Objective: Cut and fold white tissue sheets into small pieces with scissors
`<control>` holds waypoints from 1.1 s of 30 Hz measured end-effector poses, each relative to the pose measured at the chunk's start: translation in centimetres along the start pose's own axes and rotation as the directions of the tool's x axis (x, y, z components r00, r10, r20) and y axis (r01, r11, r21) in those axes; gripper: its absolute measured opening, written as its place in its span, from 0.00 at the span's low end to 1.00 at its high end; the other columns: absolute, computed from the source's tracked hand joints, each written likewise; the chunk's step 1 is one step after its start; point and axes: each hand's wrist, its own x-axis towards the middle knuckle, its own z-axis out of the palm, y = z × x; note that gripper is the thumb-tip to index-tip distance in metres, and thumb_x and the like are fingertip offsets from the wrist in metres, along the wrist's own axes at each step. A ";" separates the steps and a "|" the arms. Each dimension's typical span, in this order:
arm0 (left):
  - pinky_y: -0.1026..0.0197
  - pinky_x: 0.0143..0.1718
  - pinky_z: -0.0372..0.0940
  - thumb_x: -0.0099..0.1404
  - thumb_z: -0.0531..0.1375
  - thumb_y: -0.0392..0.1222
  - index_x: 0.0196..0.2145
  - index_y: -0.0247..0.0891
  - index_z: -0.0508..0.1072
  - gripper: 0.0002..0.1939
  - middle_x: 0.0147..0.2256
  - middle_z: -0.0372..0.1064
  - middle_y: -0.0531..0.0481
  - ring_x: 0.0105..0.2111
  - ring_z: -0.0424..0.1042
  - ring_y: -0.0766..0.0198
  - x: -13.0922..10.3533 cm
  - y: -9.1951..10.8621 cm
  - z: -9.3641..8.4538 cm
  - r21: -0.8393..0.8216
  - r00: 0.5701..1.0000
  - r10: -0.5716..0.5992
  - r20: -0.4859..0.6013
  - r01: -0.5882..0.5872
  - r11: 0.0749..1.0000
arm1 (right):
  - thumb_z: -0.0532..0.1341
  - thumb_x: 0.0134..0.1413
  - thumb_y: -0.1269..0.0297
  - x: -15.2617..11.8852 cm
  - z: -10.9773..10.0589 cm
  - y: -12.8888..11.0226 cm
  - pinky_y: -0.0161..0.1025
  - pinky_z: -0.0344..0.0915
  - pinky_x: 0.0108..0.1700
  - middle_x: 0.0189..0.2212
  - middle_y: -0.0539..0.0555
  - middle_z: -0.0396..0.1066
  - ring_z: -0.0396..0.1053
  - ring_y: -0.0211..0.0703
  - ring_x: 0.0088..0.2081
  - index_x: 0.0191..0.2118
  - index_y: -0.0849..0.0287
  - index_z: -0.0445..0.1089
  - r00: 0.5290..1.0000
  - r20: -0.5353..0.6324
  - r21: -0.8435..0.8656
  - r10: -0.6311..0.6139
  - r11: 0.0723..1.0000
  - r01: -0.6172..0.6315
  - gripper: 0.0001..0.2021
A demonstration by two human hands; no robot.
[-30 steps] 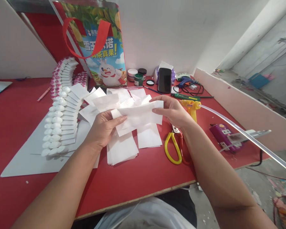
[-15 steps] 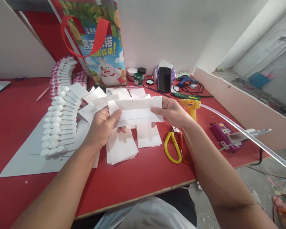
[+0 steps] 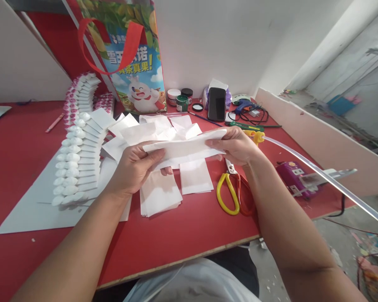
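Observation:
A folded sheet of white paper (image 3: 185, 152) is stretched between my two hands above the table. My left hand (image 3: 135, 165) pinches its left end, thumb on top and fingers beneath. At the other end, my right hand (image 3: 237, 144) grips it the same way, and that end is slightly higher. Below lie a stack of white paper pieces (image 3: 160, 195) and a smaller paper stack (image 3: 196, 178). More loose white sheets (image 3: 138, 133) are spread behind the held one. Scissors with yellow and red handles (image 3: 228, 195) rest just below my right hand.
Rows of white-tipped strips (image 3: 82, 159) stand on a grey board (image 3: 28, 214) at left. A yellow glue gun (image 3: 258, 137) with a long clear glue stick (image 3: 321, 178) lies right, near a purple box (image 3: 296, 176). Behind are a printed bag (image 3: 138, 84), paint jars (image 3: 182, 102) and a phone (image 3: 216, 104).
The paper has been folded or tilted so its upper edge comes forward. My right hand has moved slightly right and up, uncovering more of the scissors and covering part of the glue gun.

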 end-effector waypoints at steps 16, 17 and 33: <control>0.50 0.38 0.72 0.58 0.60 0.43 0.33 0.33 0.85 0.15 0.32 0.80 0.39 0.31 0.79 0.51 -0.2 0.5 -0.9 0.018 0.975 -0.088 0.203 0.086 0.996 | 0.62 0.38 0.68 -0.1 -0.4 -0.3 0.36 0.60 0.24 0.20 0.52 0.69 0.61 0.37 0.22 0.25 0.62 0.78 0.999 0.029 -0.101 0.015 0.995 -0.012 0.07; 0.52 0.37 0.71 0.60 0.61 0.46 0.31 0.34 0.85 0.15 0.33 0.80 0.39 0.32 0.78 0.52 -0.2 0.4 -0.9 0.068 0.981 -0.095 0.171 0.084 0.994 | 0.63 0.42 0.65 -0.2 -0.4 -0.4 0.37 0.62 0.26 0.21 0.53 0.69 0.62 0.38 0.23 0.26 0.61 0.79 0.999 0.049 -0.134 0.008 0.991 -0.001 0.08; 0.61 0.20 0.67 0.57 0.72 0.49 0.45 0.38 0.75 0.21 0.26 0.76 0.50 0.18 0.71 0.62 -0.3 0.6 0.0 0.211 0.872 -0.438 0.220 0.395 0.894 | 0.70 0.45 0.70 -0.2 2.1 0.1 0.35 0.63 0.30 0.24 0.47 0.69 0.67 0.35 0.26 0.30 0.59 0.70 0.997 0.068 -0.442 0.026 0.897 0.007 0.08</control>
